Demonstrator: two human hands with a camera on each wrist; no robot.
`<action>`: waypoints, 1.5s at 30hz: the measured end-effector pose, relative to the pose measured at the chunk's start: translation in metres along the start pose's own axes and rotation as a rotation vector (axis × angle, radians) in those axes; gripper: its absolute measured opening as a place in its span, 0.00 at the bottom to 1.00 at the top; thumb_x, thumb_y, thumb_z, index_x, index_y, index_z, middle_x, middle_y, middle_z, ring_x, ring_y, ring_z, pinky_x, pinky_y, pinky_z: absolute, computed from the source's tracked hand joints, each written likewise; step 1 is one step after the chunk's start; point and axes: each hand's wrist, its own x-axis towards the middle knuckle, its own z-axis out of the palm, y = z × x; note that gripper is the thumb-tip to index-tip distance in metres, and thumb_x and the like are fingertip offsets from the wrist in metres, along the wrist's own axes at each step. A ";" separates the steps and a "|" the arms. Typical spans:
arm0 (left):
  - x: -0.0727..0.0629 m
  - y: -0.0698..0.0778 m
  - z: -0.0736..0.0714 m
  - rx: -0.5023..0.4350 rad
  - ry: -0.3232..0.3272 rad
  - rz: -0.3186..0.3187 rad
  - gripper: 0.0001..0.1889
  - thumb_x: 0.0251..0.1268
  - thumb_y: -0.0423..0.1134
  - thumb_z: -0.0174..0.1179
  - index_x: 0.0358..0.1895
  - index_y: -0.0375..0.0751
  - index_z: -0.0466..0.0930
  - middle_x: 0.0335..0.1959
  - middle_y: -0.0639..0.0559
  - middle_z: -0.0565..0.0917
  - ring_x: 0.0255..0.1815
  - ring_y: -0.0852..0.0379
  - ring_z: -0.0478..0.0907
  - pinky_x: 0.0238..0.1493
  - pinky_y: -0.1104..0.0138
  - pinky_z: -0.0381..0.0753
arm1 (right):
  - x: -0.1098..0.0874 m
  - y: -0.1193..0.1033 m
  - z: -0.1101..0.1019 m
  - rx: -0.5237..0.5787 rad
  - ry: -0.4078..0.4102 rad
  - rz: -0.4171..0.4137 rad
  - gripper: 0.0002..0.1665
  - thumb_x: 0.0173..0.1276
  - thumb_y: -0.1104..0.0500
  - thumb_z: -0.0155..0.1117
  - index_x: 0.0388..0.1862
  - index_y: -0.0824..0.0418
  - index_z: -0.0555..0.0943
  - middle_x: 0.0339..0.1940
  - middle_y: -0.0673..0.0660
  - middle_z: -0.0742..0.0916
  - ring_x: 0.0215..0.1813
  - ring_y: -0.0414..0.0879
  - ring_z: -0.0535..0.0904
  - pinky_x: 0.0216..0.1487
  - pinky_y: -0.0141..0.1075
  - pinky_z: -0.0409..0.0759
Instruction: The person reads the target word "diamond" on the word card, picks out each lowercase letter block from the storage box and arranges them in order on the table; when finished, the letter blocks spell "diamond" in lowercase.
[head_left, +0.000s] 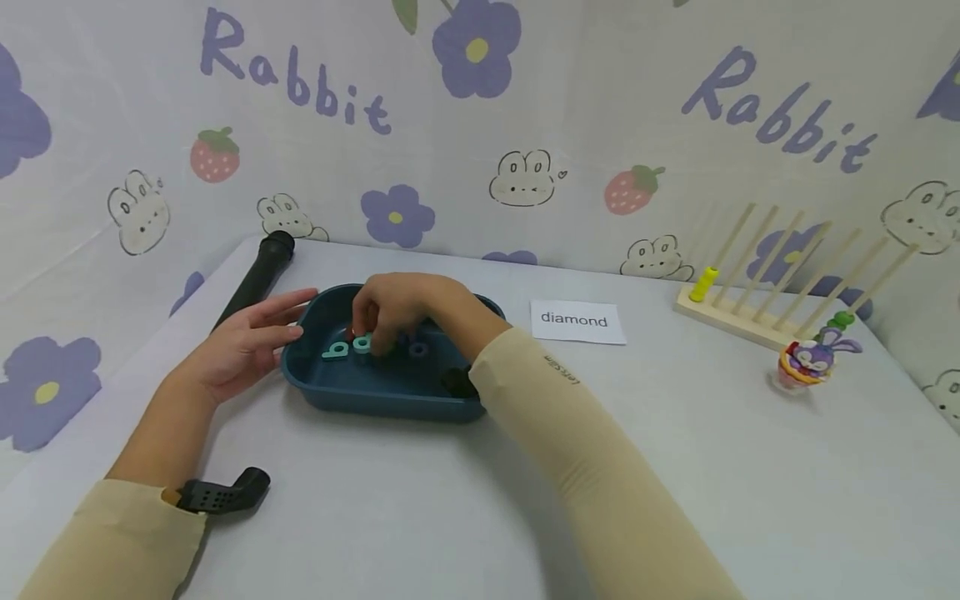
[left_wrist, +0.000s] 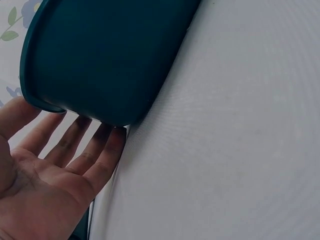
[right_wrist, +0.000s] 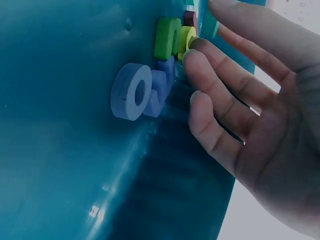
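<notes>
A dark blue-green basin (head_left: 397, 405) holds several small coloured letters. My left hand (head_left: 243, 346) is at its left end, and in the left wrist view its extended fingers (left_wrist: 102, 162) touch the outer wall. My right hand (head_left: 397, 308) reaches down into the basin, fingers bent over the letters. Near its fingertips is a teal letter d (head_left: 362, 343); whether they pinch it cannot be told. A teal b (head_left: 335, 351) lies to the left. In the right wrist view, a yellow letter (right_wrist: 186, 41), a green n (right_wrist: 167, 39) and a blue o (right_wrist: 131, 92) are beside the fingers.
A white card reading "diamond" (head_left: 577, 322) lies right of the basin. A black microphone-like rod (head_left: 258, 271) lies behind my left hand. At the right stand a wooden peg rack (head_left: 738, 320) with yellow and green beads and a purple rabbit figurine (head_left: 810, 360).
</notes>
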 end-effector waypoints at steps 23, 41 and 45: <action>0.002 -0.002 0.002 0.000 0.026 -0.032 0.33 0.80 0.39 0.55 0.83 0.52 0.56 0.86 0.41 0.48 0.71 0.56 0.66 0.57 0.70 0.83 | -0.047 0.005 -0.023 0.090 0.132 -0.040 0.13 0.66 0.58 0.74 0.49 0.52 0.85 0.52 0.51 0.87 0.52 0.45 0.83 0.51 0.39 0.85; 0.000 -0.001 0.004 0.032 0.034 -0.011 0.34 0.80 0.41 0.56 0.83 0.53 0.55 0.86 0.42 0.47 0.70 0.60 0.68 0.59 0.71 0.81 | -0.087 0.014 -0.021 0.156 0.234 -0.073 0.15 0.67 0.56 0.72 0.52 0.54 0.85 0.53 0.53 0.86 0.56 0.48 0.81 0.50 0.38 0.85; 0.000 -0.002 0.004 0.045 0.039 -0.019 0.34 0.79 0.42 0.56 0.84 0.54 0.55 0.87 0.44 0.47 0.73 0.57 0.65 0.60 0.71 0.80 | -0.097 0.016 -0.019 0.164 0.268 -0.099 0.16 0.67 0.57 0.71 0.53 0.55 0.85 0.52 0.54 0.87 0.55 0.48 0.81 0.50 0.38 0.85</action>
